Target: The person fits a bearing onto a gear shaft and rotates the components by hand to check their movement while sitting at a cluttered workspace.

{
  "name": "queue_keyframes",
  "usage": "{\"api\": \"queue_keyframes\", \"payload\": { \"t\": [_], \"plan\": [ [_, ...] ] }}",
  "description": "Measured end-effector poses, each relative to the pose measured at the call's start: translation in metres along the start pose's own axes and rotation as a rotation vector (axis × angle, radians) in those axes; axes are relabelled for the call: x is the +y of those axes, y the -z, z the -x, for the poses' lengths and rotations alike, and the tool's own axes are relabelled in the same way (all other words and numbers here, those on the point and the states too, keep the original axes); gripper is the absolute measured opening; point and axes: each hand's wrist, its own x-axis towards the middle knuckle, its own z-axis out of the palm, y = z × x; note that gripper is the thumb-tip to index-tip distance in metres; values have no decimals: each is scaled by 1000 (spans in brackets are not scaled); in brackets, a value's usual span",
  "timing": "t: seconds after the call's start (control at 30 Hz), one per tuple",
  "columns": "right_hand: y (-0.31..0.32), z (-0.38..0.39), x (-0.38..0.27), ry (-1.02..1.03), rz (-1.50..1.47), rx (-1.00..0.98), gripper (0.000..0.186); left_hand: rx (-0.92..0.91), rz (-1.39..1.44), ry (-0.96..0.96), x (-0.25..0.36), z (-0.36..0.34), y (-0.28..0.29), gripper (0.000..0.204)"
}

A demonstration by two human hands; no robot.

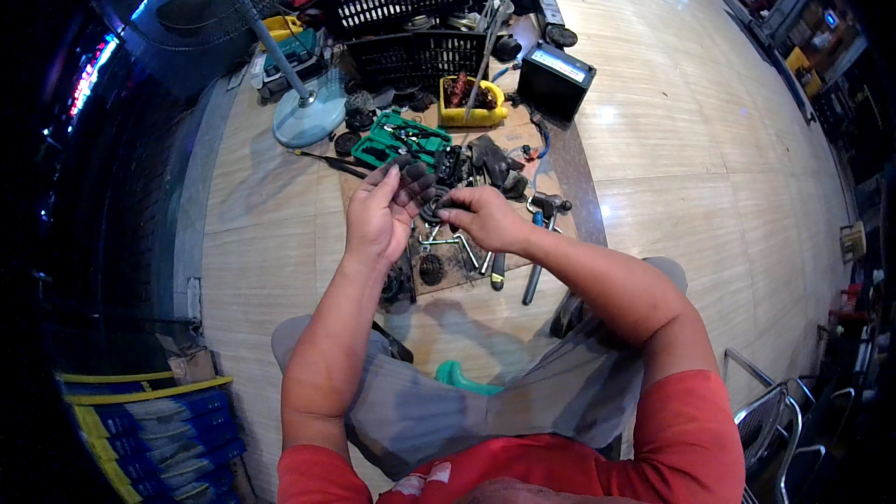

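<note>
The legs (411,383) flank the near edge of a cardboard sheet (448,282) on the floor (709,187). Just inside that edge lie a round black part (430,269), a chrome wrench (453,242) and a handle (497,273); the hammer (551,204) lies near the right edge.

Left hand (381,215): palm turned inward, fingers half curled and spread, blackened. Right hand (490,217): thumb and forefinger drawn close together at a dark part (431,211) between both hands; whether this grip has hold of it cannot be told.

Beyond the hands are dark gloves (497,166) and an open green case (401,138). At the far end stand a yellow container (471,116), a battery (555,84) and, behind, black crates (420,58). A fan (309,126) bounds the far left; floor extends widely rightward.
</note>
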Motion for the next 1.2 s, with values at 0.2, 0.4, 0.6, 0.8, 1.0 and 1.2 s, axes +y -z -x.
{"api": "queue_keyframes", "payload": {
  "t": [0.2,0.4,0.6,0.8,1.0,1.2],
  "plan": [
    [27,-5,-2,133,257,-184,16,-167,-240,224,11,7,-7,22],
    [42,-7,3,203,540,-208,16,-168,-672,390,2,13,-12,21],
    [42,-7,4,183,610,-130,15,-211,-1208,289,-16,15,-11,21],
    [34,-2,-8,13,446,-22,22,-93,-1477,59,-29,11,-9,23],
    [16,5,-21,-262,-61,-27,20,125,-773,73,-34,3,-2,25],
    [2,7,-8,-98,4,30,20,4,-97,91,-29,-4,5,22]
  ]
}}
